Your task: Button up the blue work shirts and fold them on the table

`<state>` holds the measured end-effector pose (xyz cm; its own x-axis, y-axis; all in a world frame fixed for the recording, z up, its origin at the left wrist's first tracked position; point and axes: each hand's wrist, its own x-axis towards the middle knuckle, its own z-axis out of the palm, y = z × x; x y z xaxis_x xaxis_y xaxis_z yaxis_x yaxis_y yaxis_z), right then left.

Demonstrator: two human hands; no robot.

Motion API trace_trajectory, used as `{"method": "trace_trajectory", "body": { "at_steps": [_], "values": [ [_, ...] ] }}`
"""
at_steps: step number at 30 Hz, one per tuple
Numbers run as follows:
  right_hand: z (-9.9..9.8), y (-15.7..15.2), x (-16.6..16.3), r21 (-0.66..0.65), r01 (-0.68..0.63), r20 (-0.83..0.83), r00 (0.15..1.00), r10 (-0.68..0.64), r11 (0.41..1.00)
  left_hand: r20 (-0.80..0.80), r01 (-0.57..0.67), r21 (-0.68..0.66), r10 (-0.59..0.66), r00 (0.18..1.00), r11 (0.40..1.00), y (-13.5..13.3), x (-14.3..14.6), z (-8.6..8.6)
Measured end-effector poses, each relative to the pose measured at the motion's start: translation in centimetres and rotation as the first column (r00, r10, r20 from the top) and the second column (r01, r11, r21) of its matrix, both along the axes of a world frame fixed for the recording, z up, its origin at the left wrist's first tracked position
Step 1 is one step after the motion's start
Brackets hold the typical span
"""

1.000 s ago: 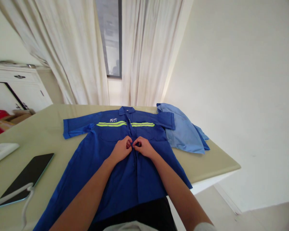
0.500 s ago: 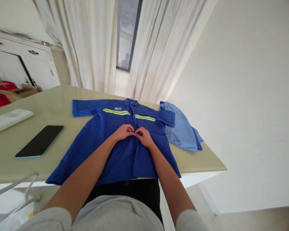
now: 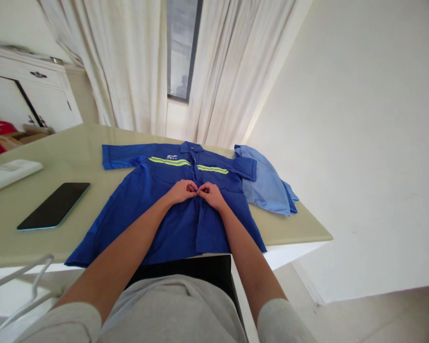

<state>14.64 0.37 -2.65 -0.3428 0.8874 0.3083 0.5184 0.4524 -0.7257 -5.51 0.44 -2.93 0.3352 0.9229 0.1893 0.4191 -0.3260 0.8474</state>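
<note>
A dark blue short-sleeved work shirt (image 3: 128, 209) lies face up, its collar toward the far side. Yellow-green reflective stripes cross its chest, with a white logo above the left one. Midway down the front opening, my left hand (image 3: 183, 191) pinches the placket edge. My right hand (image 3: 210, 195) pinches the cloth right beside it, the fingertips of both almost touching. Whatever small part of the placket sits between the fingers is hidden. Both forearms rest over the lower shirt.
Light blue folded clothing (image 3: 266, 183) lies beside the right sleeve, near the wall. To the left on the table (image 3: 321, 233) are a dark tablet (image 3: 53, 206) and a white device (image 3: 12, 174). A white metal frame (image 3: 39, 281) stands at the lower left. Curtains (image 3: 132, 62) hang behind.
The view has shifted slightly, so everything sits a little higher and farther left. Both hands stay pinched at the same part of the shirt front, with only small finger movements.
</note>
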Motion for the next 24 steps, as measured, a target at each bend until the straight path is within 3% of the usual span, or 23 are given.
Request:
{"method": "trace_trajectory", "body": {
  "at_steps": [8, 13, 18, 24],
  "values": [
    [-0.3, 0.9, 0.0, -0.154, 0.006, -0.071, 0.997, -0.017, 0.988, -0.248, -0.007, 0.112, 0.034, 0.968, 0.994, -0.3, 0.4, 1.4],
    [-0.3, 0.7, -0.1, -0.086, -0.079, -0.099, 0.993, 0.070, 0.993, -0.296, -0.054, 0.041, 0.063, 0.953, 0.998, -0.2, 0.1, 1.6],
    [-0.3, 0.4, -0.3, 0.025, -0.074, -0.070, 0.995, 0.075, 0.997, -0.387, -0.048, 0.079, 0.076, 0.919, 0.996, -0.5, 0.2, 1.9],
    [-0.3, 1.0, -0.6, -0.087, -0.016, -0.003, 1.000, 0.015, 0.996, -0.487, -0.069, 0.108, 0.113, 0.866, 0.992, -1.3, 0.9, 2.5]
  ]
}}
